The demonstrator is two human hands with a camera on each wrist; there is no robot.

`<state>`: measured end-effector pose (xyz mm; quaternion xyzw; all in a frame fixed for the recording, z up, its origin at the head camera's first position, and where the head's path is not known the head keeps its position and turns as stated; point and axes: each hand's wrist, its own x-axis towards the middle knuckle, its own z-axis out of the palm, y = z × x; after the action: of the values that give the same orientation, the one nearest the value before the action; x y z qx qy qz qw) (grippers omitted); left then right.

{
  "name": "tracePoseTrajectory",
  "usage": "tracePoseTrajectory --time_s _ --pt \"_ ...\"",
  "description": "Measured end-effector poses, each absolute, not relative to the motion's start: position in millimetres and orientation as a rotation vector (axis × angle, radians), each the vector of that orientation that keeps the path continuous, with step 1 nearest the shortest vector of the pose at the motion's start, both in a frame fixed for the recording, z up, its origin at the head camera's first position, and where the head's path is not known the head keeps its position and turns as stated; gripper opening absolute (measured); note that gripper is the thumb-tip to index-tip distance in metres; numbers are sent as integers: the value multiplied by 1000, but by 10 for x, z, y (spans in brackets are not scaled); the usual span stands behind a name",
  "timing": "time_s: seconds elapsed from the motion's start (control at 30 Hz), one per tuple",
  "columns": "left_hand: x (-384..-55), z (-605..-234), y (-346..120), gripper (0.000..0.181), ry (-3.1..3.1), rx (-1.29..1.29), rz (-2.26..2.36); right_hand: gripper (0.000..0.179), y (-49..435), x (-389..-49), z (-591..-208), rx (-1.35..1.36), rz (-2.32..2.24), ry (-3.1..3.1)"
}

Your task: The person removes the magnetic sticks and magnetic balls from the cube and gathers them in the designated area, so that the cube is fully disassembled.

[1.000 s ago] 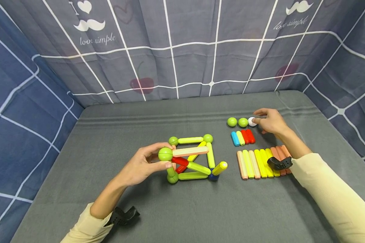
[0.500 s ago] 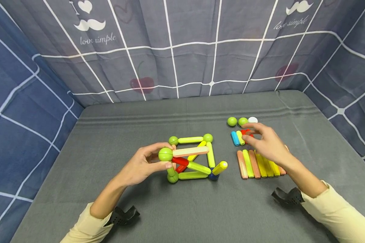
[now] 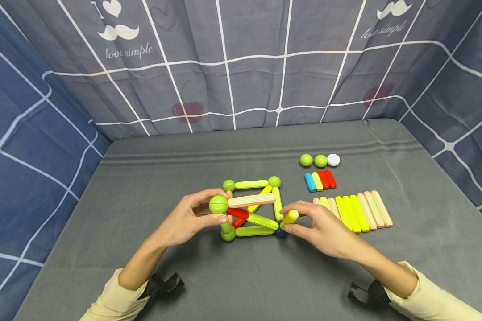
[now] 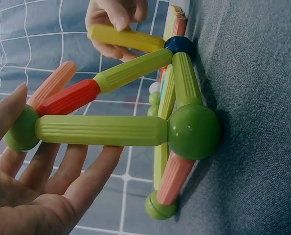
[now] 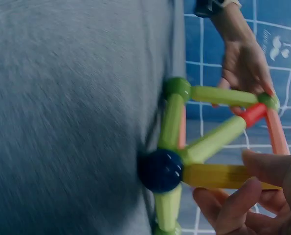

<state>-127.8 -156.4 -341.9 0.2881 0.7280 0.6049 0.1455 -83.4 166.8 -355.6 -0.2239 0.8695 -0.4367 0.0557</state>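
Observation:
A frame of magnetic sticks and balls stands on the grey cloth. My left hand holds its raised green ball between thumb and fingers. From that ball a salmon stick reaches right with a free end. A red short stick and a light green one slope down to the dark blue ball at the near right corner. There, my right hand pinches the upright yellow stick, whose lower end meets the blue ball. In the right wrist view, the thumb lies along this stick.
Two green balls and a white ball lie in a row at the back right. Before them are short blue, green and red sticks. Nearer lies a row of several long sticks. A checked curtain hangs behind.
My right hand has come from the white ball, leftward and nearer, across the loose sticks to the upright yellow stick, and pinches it. My left hand and the frame have stayed put.

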Motion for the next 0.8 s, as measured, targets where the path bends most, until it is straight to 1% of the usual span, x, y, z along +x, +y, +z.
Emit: tracePoseTrajectory --time_s 0.1,0.23,0.63,0.8 --pt "-1278 -3417 -1558 42 2095 837 1743 20 1616 -820 -3604 -733 -1363 2648" --pt "-1278 -3413 -1553 42 2094 840 1743 13 1596 -808 -3632 -752 -1385 2637" --pt "-1279 -3412 -1553 42 2115 841 1721 12 1590 -829 -3617 -774 -1342 2638" --pt "-1280 -3414 -1552 41 2119 838 1718 15 1615 -836 -3602 -707 -1393 2534"
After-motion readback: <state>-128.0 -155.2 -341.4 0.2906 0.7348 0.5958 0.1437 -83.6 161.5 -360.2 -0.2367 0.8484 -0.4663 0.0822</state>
